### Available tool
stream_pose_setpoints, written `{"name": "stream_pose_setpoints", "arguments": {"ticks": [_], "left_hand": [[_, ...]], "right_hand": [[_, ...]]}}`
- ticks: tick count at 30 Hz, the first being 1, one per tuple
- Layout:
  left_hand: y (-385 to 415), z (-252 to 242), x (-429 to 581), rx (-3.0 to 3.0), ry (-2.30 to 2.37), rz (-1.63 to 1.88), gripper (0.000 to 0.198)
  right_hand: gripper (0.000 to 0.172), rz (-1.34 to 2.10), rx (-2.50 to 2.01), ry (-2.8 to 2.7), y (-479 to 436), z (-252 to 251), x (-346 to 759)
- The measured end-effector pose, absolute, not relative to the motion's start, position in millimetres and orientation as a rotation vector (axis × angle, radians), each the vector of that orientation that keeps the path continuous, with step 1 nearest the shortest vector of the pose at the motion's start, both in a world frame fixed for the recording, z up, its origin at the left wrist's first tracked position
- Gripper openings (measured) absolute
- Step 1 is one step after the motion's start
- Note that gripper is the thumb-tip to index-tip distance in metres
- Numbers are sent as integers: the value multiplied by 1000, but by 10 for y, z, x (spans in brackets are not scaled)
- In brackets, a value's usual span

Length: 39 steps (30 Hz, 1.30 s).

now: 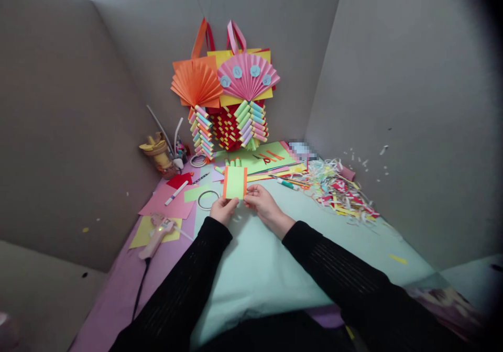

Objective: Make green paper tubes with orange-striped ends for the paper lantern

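A small light-green paper card (235, 182) with orange strips along its left and right sides is held up over the table. My left hand (223, 210) pinches its lower left corner. At the lower right corner, the fingers of my right hand (264, 203) close on its edge. Just left of the card, a roll of tape (208, 200) lies flat on the table. Behind the card, several small green paper rolls (232, 162) show in part.
A pink glue gun (159, 234) rests on yellow paper at the left, its cord running forward. Shredded paper (338, 189) is heaped at the right. Fan-shaped paper decorations (247, 74) hang on the grey back wall (291, 17). Green-capped marker (287, 184) lies behind my right hand.
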<state>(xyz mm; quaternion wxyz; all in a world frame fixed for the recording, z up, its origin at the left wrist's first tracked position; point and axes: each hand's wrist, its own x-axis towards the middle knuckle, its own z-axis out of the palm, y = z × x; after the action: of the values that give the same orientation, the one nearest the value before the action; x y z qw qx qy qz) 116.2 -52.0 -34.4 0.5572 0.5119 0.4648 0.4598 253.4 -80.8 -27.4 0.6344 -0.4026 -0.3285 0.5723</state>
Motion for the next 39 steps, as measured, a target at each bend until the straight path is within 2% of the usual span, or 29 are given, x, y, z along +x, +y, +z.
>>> {"name": "stream_pose_setpoints", "arguments": {"ticks": [13,16,24,32,39], "left_hand": [[-628,-230,1241,1102,999,1017,21],[-606,-267,1230,1144,1021,1019,22],[-545,-351,1157,1426,1159,1114,22],[-608,-289,1109,1906,1162,1158,12],[-585,-313,1103,2094,1125,1148,14]], "right_hand": [[30,1376,-886,-860,-815,-298,2525],[27,1291,-949,-933,-819,-318,2510],[5,850,-1204,-1271,-883,-259,2502],[11,631,-1338,-1481,-890,-241,2554],[12,615,-1376,-1489,-863,-268,2560]]}}
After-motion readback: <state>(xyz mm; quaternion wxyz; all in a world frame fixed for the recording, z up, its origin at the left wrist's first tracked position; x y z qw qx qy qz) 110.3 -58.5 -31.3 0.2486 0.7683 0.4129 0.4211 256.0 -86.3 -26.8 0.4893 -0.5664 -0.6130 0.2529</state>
